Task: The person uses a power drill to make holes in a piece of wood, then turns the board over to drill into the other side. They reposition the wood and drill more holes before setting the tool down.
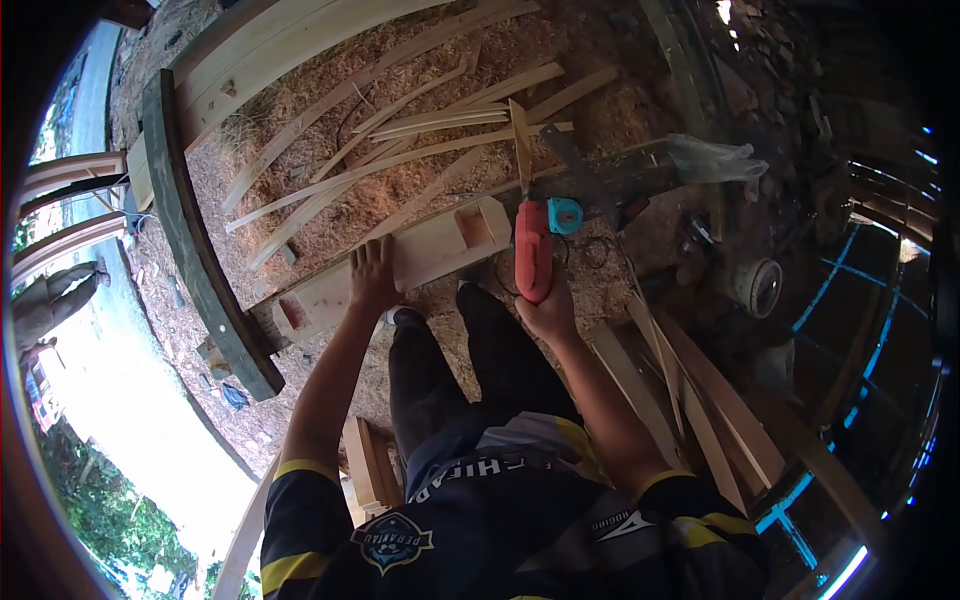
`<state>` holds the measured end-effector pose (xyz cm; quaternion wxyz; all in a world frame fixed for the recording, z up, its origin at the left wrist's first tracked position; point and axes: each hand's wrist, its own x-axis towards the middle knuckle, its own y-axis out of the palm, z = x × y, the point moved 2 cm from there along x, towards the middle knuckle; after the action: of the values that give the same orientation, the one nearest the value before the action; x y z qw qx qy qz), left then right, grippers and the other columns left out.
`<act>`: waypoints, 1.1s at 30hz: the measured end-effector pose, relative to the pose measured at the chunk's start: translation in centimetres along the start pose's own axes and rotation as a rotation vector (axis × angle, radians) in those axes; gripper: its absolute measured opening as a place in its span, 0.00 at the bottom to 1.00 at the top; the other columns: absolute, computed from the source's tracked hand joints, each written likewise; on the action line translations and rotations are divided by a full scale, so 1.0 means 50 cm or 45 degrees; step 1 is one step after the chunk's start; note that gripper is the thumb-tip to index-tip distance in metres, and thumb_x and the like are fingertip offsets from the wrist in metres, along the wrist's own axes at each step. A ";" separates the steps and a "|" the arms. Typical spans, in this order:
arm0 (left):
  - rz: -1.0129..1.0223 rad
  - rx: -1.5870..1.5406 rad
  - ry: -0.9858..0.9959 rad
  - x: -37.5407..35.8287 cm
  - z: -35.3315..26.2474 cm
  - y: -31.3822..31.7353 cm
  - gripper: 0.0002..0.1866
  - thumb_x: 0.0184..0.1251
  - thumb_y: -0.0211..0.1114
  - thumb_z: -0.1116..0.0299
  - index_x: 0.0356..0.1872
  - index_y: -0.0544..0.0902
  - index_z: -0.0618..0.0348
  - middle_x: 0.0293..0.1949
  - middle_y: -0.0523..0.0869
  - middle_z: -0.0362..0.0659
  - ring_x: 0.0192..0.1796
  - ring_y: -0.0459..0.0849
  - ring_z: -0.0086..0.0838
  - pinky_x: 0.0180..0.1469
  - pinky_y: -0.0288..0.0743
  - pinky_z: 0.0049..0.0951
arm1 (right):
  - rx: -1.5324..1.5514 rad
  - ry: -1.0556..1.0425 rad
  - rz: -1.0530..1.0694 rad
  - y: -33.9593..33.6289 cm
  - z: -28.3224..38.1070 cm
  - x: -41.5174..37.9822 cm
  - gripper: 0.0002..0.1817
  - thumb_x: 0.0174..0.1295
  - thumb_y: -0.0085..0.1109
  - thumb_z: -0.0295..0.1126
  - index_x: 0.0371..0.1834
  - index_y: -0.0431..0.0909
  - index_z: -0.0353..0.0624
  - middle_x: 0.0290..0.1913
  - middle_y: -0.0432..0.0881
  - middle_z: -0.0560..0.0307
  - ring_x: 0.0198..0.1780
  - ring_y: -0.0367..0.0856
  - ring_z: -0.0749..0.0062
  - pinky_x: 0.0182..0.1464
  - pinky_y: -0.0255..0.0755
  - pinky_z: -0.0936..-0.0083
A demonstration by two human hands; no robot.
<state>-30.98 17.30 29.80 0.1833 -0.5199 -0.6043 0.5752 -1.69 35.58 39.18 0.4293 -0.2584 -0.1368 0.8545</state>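
A pale wooden beam (425,255) lies across in front of my legs, with a rectangular recess cut near each end. My left hand (373,277) rests on the beam's middle, fingers spread and flat, holding nothing. My right hand (550,305) grips a red power tool (533,250) by its rear part, just past the beam's right end. The tool points away from me. Beside its front sits a round turquoise tape measure (565,215). A thin pointed wooden piece (520,140) stands out beyond the tool's front.
Long thin wood strips (400,125) lie over shavings beyond the beam. A dark timber (200,240) crosses at left. At right are a clear plastic bag (715,160), a white container (758,287) and stacked planks (700,390). Another person's legs (60,300) show at far left.
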 end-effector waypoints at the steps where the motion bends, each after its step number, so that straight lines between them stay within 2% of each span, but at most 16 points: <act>1: -0.004 -0.005 0.003 0.006 0.001 0.004 0.63 0.37 0.90 0.62 0.81 0.64 0.57 0.65 0.75 0.56 0.71 0.74 0.57 0.78 0.64 0.59 | -0.005 -0.003 -0.003 -0.004 0.004 -0.003 0.36 0.53 0.68 0.26 0.70 0.72 0.37 0.57 0.84 0.44 0.58 0.88 0.48 0.63 0.80 0.56; 7: -0.067 -0.065 0.046 -0.003 0.023 0.017 0.64 0.36 0.88 0.64 0.82 0.64 0.57 0.69 0.75 0.57 0.73 0.73 0.57 0.78 0.65 0.57 | 0.163 0.027 0.034 -0.001 0.020 -0.036 0.36 0.53 0.65 0.24 0.71 0.72 0.37 0.54 0.84 0.46 0.57 0.87 0.52 0.64 0.80 0.58; 9: -0.081 -0.054 0.104 -0.023 0.038 0.018 0.75 0.36 0.93 0.58 0.89 0.54 0.49 0.81 0.65 0.59 0.82 0.65 0.58 0.85 0.57 0.59 | 0.217 -0.066 -0.042 0.012 0.028 -0.046 0.31 0.53 0.65 0.24 0.65 0.75 0.36 0.49 0.85 0.49 0.49 0.89 0.58 0.56 0.83 0.61; 10: -0.087 -0.043 0.062 -0.041 0.052 0.006 0.75 0.36 0.93 0.58 0.89 0.54 0.49 0.81 0.65 0.59 0.82 0.65 0.58 0.85 0.57 0.59 | 0.230 -0.079 -0.002 0.019 0.026 -0.055 0.31 0.53 0.65 0.24 0.65 0.75 0.36 0.49 0.85 0.49 0.49 0.89 0.58 0.56 0.83 0.61; 12: -0.071 -0.014 0.051 -0.092 0.091 -0.016 0.84 0.31 0.95 0.51 0.92 0.45 0.45 0.89 0.52 0.59 0.88 0.56 0.58 0.89 0.51 0.59 | 0.463 0.357 0.226 0.031 0.012 -0.076 0.20 0.55 0.64 0.23 0.54 0.79 0.37 0.42 0.84 0.54 0.38 0.86 0.69 0.42 0.82 0.68; 13: -0.070 -0.031 -0.022 -0.122 0.128 -0.013 0.88 0.28 0.96 0.46 0.93 0.42 0.45 0.91 0.48 0.58 0.90 0.53 0.58 0.89 0.51 0.59 | 0.465 0.344 0.282 0.032 0.014 -0.080 0.20 0.55 0.64 0.23 0.54 0.79 0.37 0.42 0.84 0.54 0.38 0.86 0.69 0.42 0.82 0.68; 15: -0.083 -0.018 -0.222 -0.198 0.197 -0.040 0.87 0.30 0.95 0.46 0.93 0.43 0.47 0.90 0.49 0.58 0.90 0.53 0.59 0.89 0.51 0.59 | 0.490 0.511 0.462 0.044 0.021 -0.094 0.13 0.56 0.61 0.22 0.45 0.79 0.39 0.37 0.83 0.58 0.31 0.81 0.76 0.32 0.76 0.75; 16: -0.095 -0.014 -0.365 -0.231 0.237 -0.045 0.85 0.31 0.95 0.46 0.92 0.44 0.48 0.90 0.51 0.58 0.89 0.53 0.59 0.89 0.51 0.59 | 0.489 0.507 0.492 0.062 0.047 -0.101 0.13 0.56 0.61 0.22 0.45 0.79 0.39 0.37 0.83 0.58 0.31 0.81 0.76 0.32 0.76 0.75; 20: -0.406 -0.172 -0.410 -0.352 0.417 -0.019 0.85 0.27 0.96 0.50 0.91 0.49 0.55 0.88 0.55 0.58 0.89 0.55 0.59 0.88 0.53 0.60 | 0.619 0.400 0.554 0.134 0.187 -0.149 0.13 0.57 0.59 0.23 0.47 0.79 0.39 0.36 0.81 0.58 0.31 0.82 0.75 0.30 0.76 0.74; 23: -0.298 -0.155 -0.249 -0.373 0.508 -0.020 0.79 0.28 0.96 0.52 0.87 0.56 0.60 0.86 0.62 0.57 0.88 0.60 0.54 0.88 0.56 0.56 | 0.792 0.527 0.476 0.232 0.285 -0.210 0.17 0.57 0.59 0.26 0.51 0.78 0.38 0.35 0.80 0.58 0.30 0.83 0.72 0.29 0.77 0.72; 26: -0.269 -0.371 -0.069 -0.350 0.556 -0.005 0.77 0.29 0.96 0.57 0.88 0.58 0.58 0.85 0.67 0.54 0.87 0.63 0.49 0.88 0.55 0.55 | 0.950 0.602 0.571 0.335 0.333 -0.265 0.20 0.57 0.59 0.30 0.54 0.78 0.36 0.36 0.81 0.56 0.28 0.82 0.71 0.29 0.78 0.71; 27: -0.328 -0.389 -0.042 -0.345 0.555 -0.017 0.66 0.37 0.91 0.60 0.83 0.64 0.60 0.79 0.74 0.54 0.83 0.71 0.49 0.87 0.58 0.53 | 0.965 0.630 0.645 0.372 0.335 -0.284 0.21 0.57 0.60 0.32 0.54 0.78 0.35 0.38 0.81 0.55 0.26 0.81 0.71 0.28 0.78 0.71; 28: -0.333 -0.410 -0.042 -0.342 0.561 -0.010 0.66 0.37 0.91 0.60 0.83 0.64 0.60 0.79 0.74 0.54 0.83 0.71 0.49 0.87 0.58 0.53 | 0.982 0.657 0.715 0.406 0.350 -0.304 0.22 0.57 0.61 0.34 0.54 0.78 0.35 0.39 0.82 0.54 0.25 0.81 0.72 0.28 0.78 0.70; 30: -0.317 -0.385 0.037 -0.334 0.570 -0.004 0.51 0.50 0.83 0.62 0.77 0.69 0.63 0.74 0.79 0.55 0.78 0.76 0.50 0.85 0.60 0.54 | 0.932 0.708 0.688 0.463 0.399 -0.336 0.19 0.60 0.60 0.30 0.53 0.77 0.34 0.40 0.82 0.53 0.21 0.79 0.74 0.25 0.76 0.71; 31: -0.328 -0.401 0.032 -0.332 0.573 -0.009 0.51 0.50 0.83 0.62 0.77 0.69 0.63 0.74 0.79 0.55 0.78 0.76 0.50 0.85 0.60 0.54 | 0.771 0.718 0.623 0.494 0.442 -0.348 0.16 0.61 0.59 0.28 0.51 0.77 0.34 0.36 0.82 0.54 0.21 0.78 0.75 0.24 0.74 0.73; 33: -0.341 -0.448 0.051 -0.337 0.576 -0.009 0.41 0.57 0.76 0.63 0.73 0.72 0.63 0.70 0.82 0.55 0.75 0.80 0.48 0.84 0.62 0.56 | 0.552 0.714 0.550 0.545 0.488 -0.371 0.09 0.64 0.57 0.23 0.46 0.79 0.34 0.26 0.79 0.56 0.20 0.77 0.78 0.20 0.69 0.75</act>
<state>-48.17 -11.28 28.71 0.1765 -0.4701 -0.7555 0.4209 -24.14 4.18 53.00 0.3051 -0.4077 0.2260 0.8304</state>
